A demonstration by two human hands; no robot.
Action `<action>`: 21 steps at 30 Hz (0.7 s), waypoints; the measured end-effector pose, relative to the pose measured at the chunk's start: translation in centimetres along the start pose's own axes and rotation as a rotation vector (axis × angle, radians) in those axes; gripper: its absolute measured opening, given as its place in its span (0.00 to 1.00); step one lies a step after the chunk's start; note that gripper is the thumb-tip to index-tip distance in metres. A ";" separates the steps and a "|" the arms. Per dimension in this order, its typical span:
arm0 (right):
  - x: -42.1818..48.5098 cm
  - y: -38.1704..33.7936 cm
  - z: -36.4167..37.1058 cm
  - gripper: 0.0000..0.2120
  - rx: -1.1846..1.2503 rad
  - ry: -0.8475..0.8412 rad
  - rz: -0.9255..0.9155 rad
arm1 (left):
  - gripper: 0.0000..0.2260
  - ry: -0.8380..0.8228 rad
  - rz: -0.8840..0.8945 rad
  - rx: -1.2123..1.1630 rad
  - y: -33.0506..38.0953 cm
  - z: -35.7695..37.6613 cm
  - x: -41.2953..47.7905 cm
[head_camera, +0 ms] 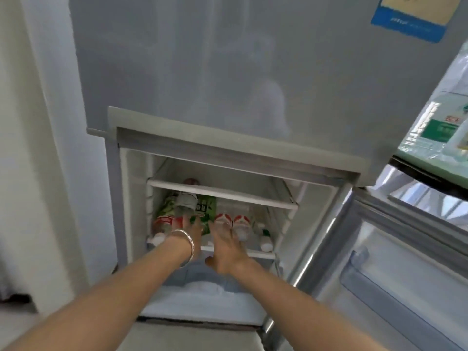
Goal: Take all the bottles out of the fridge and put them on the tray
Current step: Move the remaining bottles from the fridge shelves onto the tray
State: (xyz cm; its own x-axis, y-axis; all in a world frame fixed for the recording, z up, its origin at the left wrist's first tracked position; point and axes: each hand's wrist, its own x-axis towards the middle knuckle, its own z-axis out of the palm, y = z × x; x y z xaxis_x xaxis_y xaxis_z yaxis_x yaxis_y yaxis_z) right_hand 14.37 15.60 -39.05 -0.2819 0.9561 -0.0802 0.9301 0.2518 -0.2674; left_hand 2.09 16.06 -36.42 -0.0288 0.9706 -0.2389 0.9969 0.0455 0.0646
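The fridge's lower compartment (134, 198) stands open, with several plastic bottles lying on its bottom shelf. At the left lies a red-labelled bottle (164, 222), behind it a grey-labelled bottle (187, 198) and a green-labelled bottle (209, 206). Two more red-labelled bottles (241, 221) lie side by side in the middle, and a small white-capped bottle (266, 240) is at the right. My left hand (193, 230), with a bracelet on the wrist, reaches in with its fingers against the green-labelled bottle. My right hand (225, 247) is spread, fingertips on a red-labelled bottle (222, 219). No tray is in view.
The lower fridge door (379, 287) hangs open to the right with its shelves showing. The upper door (228, 72) is closed. A white shelf rail (228, 195) crosses above the bottles. A frosted drawer (197, 290) sits under my wrists. A wall is at the left.
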 end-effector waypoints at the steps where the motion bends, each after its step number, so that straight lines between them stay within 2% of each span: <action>1: 1.2 -0.1 0.8 0.46 -0.006 -0.015 0.006 | 0.41 0.037 -0.046 -0.083 -0.6 0.6 0.9; 4: 3.3 -0.3 1.9 0.47 -0.005 -0.053 0.019 | 0.40 0.170 -0.120 -0.236 -2.0 2.1 3.5; 10: 5.5 0.4 2.9 0.48 -0.050 -0.064 -0.002 | 0.44 0.249 -0.174 -0.491 -1.6 4.5 6.2; 12: 5.5 0.6 3.2 0.48 -0.062 -0.057 -0.005 | 0.39 0.333 -0.210 -0.595 -1.6 4.8 6.5; 15: 4.9 0.7 3.4 0.48 -0.077 -0.056 -0.006 | 0.23 0.416 -0.234 -0.641 -2.1 4.3 6.0; 21: 2.6 0.0 1.5 0.50 -0.051 -0.045 0.015 | 0.18 0.530 -0.169 -0.582 -2.6 3.6 2.0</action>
State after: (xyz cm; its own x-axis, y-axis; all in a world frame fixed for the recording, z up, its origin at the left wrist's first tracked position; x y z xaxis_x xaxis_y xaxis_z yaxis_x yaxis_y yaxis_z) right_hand 13.29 17.82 -40.67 -0.2773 0.9524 -0.1270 0.9446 0.2461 -0.2171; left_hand -0.34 17.00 -40.58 -0.3523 0.9160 0.1920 0.7822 0.1756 0.5978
